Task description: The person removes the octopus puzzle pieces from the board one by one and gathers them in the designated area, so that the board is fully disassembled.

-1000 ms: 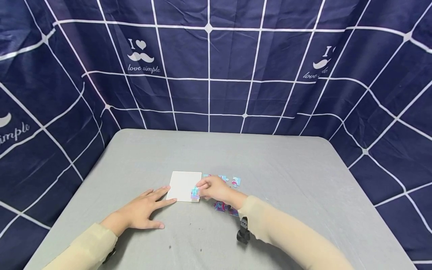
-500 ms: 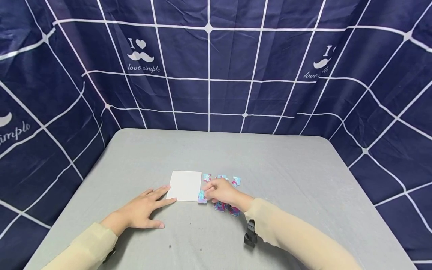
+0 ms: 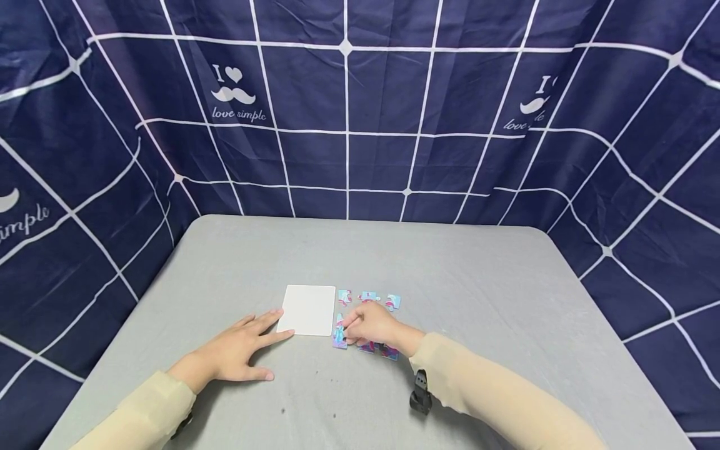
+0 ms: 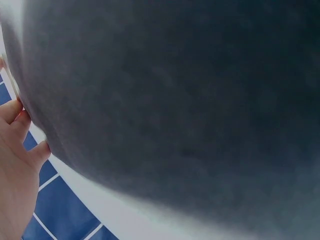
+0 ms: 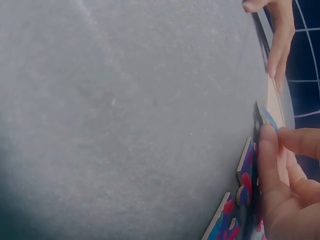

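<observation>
A white square board (image 3: 308,310) lies flat on the grey table. My left hand (image 3: 239,350) is spread flat, its fingertips on the board's left edge and the thumb out on the table. Just off the board's right edge, my right hand (image 3: 372,325) pinches a blue and purple jigsaw piece (image 3: 339,334) between thumb and finger; in the right wrist view this piece (image 5: 268,118) is tilted at the fingertips. Other pieces lie around that hand: one (image 3: 345,297) at the board's upper right corner, another (image 3: 393,302) farther right, and more partly hidden beneath the hand.
The grey table (image 3: 450,269) stretches out on all sides, with a few dark specks near the front. Dark blue cloth (image 3: 377,162) with white grid lines hangs behind it and at both sides. A black strap (image 3: 420,394) hangs at the right wrist.
My right hand has carried the pinched piece from over the board's lower right corner to the right, past its edge. The left hand has stayed in place.
</observation>
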`<state>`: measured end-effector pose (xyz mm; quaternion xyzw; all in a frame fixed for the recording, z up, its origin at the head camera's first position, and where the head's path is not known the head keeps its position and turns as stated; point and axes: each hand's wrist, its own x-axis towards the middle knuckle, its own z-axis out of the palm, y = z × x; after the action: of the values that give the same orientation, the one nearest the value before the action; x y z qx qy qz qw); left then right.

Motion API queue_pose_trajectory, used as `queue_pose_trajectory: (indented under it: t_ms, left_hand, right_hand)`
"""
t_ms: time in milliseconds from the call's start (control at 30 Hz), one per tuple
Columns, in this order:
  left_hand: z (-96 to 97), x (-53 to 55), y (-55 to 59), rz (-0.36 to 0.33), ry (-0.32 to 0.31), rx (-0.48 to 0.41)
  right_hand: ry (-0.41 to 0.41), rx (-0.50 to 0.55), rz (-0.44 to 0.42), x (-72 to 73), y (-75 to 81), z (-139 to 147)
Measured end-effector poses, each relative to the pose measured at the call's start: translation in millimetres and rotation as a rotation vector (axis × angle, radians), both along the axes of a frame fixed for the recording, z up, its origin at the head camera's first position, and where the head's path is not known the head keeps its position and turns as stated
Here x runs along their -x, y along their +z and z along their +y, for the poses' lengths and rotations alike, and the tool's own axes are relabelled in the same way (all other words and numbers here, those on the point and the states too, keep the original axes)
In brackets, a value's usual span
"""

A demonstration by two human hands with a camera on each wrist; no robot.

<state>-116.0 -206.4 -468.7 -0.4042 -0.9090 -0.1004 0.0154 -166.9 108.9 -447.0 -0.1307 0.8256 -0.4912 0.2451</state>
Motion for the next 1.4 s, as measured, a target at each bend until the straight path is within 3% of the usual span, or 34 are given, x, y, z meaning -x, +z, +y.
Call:
queue_pose_trajectory:
  t_ms: [567, 933, 1400]
  left_hand:
    - [-1.4, 0.1, -2.6, -0.028, 0.015, 0.015]
    - [-0.6, -0.4, -2.9, -0.002, 0.006, 0.002]
    - [1.2, -0.9, -0.4, 0.004, 0.002, -0.007]
  right_hand:
    - [-0.007, -0.053, 0.009, 2.8, -0.3, -2.1]
    - [0.001, -0.070, 0.020, 2.5, 2.5, -1.0]
    - [0.041, 0.096, 0.046, 15.9, 3.2, 16.2]
